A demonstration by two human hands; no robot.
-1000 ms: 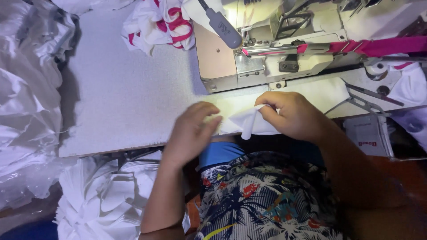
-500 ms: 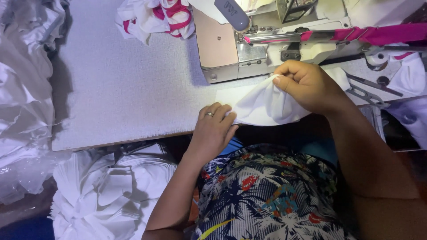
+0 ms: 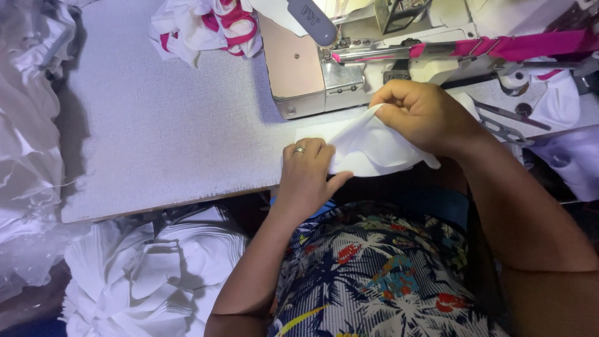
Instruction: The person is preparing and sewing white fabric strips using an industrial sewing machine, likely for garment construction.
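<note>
A small white fabric piece [image 3: 369, 148] lies at the front edge of the sewing table [image 3: 168, 137]. My left hand [image 3: 307, 173], with a ring on one finger, grips its near left edge. My right hand [image 3: 424, 114] pinches the fabric's upper corner and lifts it just in front of the sewing machine [image 3: 324, 68]. A pink band [image 3: 511, 45] runs along the machine's arm to the right.
A white and pink striped garment [image 3: 206, 25] is bunched at the table's far side. White fabric is piled at the left [image 3: 25, 125] and below the table [image 3: 150, 274]. Scissors [image 3: 505, 128] lie to the right of my right hand.
My hands have moved apart: the right hand has lifted the fabric corner up toward the machine, while the left hand has slid back to the fabric's near edge.
</note>
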